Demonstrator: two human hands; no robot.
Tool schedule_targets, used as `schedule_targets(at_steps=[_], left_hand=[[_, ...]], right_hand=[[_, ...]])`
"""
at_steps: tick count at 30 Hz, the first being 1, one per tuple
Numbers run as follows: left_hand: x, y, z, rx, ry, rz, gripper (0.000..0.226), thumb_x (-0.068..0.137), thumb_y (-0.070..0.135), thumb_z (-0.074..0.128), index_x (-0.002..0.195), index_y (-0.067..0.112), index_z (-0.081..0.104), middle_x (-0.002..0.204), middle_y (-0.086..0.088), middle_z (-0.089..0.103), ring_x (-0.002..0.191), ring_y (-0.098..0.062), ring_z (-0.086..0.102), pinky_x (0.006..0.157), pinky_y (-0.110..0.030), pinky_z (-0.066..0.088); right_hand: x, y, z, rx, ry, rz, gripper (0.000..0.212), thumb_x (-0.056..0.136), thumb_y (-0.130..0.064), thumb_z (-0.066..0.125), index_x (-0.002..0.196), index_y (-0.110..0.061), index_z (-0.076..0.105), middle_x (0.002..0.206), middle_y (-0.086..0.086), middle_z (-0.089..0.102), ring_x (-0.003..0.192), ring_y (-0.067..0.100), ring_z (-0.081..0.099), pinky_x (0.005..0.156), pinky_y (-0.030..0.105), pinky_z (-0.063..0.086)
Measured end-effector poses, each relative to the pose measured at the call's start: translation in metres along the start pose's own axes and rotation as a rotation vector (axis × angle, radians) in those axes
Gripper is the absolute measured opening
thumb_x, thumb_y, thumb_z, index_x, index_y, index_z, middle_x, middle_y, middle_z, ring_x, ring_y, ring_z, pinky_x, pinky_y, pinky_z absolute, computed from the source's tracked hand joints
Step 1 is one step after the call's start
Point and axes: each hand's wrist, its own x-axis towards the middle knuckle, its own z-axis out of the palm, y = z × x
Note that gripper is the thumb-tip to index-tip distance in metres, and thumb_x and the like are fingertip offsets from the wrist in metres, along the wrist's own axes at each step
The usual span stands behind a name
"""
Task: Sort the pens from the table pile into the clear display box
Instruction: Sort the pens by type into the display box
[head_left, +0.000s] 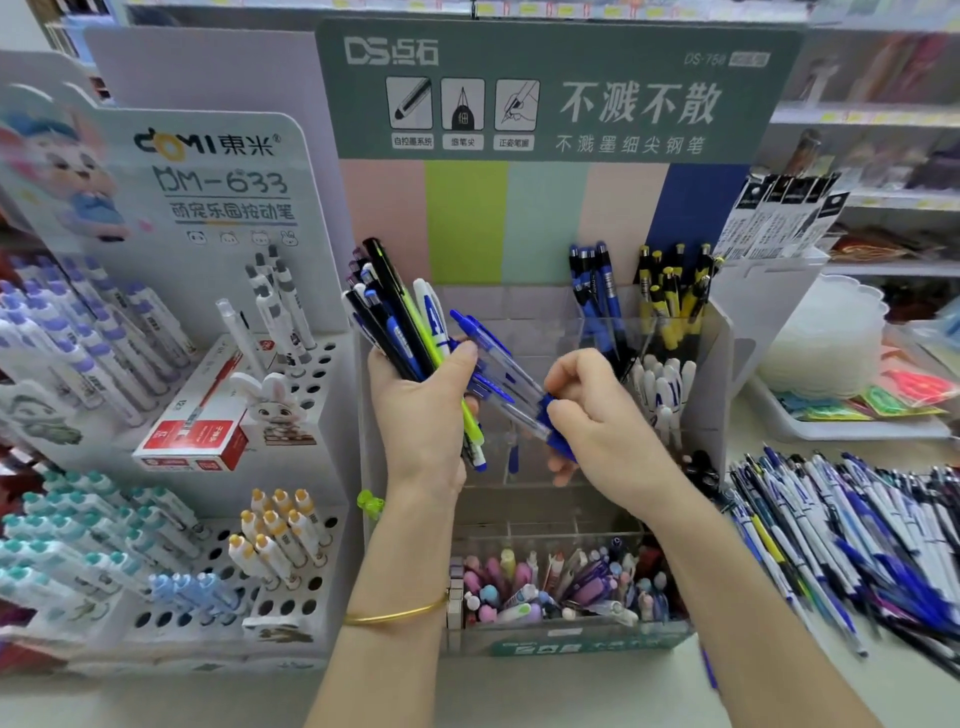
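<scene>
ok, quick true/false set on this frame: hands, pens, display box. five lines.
1. The left hand grips a bundle of mixed pens. True.
2. The right hand holds nothing. False: its fingers pinch a clear blue pen near the blue grip end.
3. The pen pile lies on the table to the right of the clear display box. True.
4. The yellow-and-black pens stand in the box's front left compartment. False: they stand at the back right, next to the blue pens.
5. The gold bangle is on the right wrist. False: it is on the left wrist.
</scene>
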Motion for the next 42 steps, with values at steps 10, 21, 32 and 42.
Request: schedule_targets(at_steps=[10,21,32,42], left_hand=[[-0.003,0.000,-0.004,0.068,-0.098,0.022,0.025,0.087,0.004,0.066,0.103,0.022,0.057,0.075,-0.001,0.060,0.055,-0.013,0.050,0.048,-0.028,0.042],[-0.001,0.001,-0.028,0.096,-0.206,-0.022,0.033,0.091,0.003,0.059,0.122,0.014,0.055,0.077,0.004,0.072,0.062,-0.006,0.061,0.049,-0.020,0.045],[-0.005,-0.015,-0.048,-0.074,-0.471,-0.218,0.020,0.086,0.014,0.066,0.096,0.007,0.051,0.068,0.000,0.056,0.052,-0.011,0.047,0.048,-0.022,0.042],[-0.006,-0.016,-0.058,-0.090,-0.603,-0.298,0.028,0.086,0.015,0.058,0.112,0.007,0.053,0.076,-0.002,0.060,0.057,-0.011,0.052,0.051,-0.022,0.044]], right_hand=[[0.005,0.013,0.014,-0.371,-0.014,-0.049,0.027,0.088,-0.041,0.062,0.104,-0.025,0.047,0.082,-0.009,0.060,0.070,0.012,0.059,0.068,0.038,0.051],[0.031,0.003,0.014,-0.310,0.589,-0.259,0.031,0.090,-0.032,0.045,0.067,-0.013,0.047,0.071,0.007,0.052,0.063,0.018,0.046,0.055,0.028,0.033],[0.035,0.012,0.040,-0.805,0.280,0.164,0.021,0.090,-0.034,0.054,0.082,-0.016,0.046,0.076,0.002,0.049,0.070,0.027,0.047,0.061,0.030,0.035],[0.034,0.002,0.037,-0.508,0.345,0.114,0.038,0.088,-0.037,0.066,0.103,-0.010,0.044,0.095,0.008,0.060,0.085,0.029,0.059,0.072,0.042,0.050]])
